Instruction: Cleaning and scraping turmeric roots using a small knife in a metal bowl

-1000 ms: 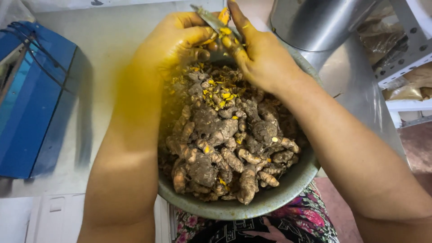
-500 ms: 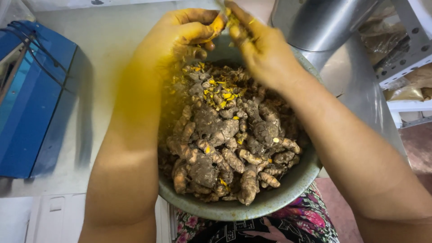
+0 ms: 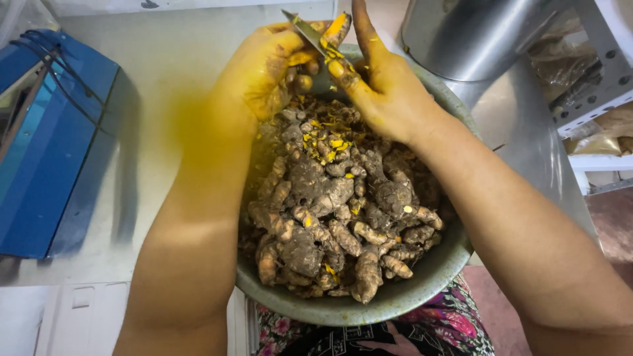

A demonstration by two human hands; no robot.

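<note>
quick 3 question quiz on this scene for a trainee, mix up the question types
1. True or false: the bowl is filled with muddy brown turmeric roots.
2. Which hand grips the knife? A) left hand B) right hand C) neither
3. Fill in: the cut piece of root held above the bowl is bright ____ inside.

Key:
1. True; a few orange chips lie on top of the heap.
2. B; the left hand holds the piece against the blade.
3. Orange; both hands are stained yellow.
</note>
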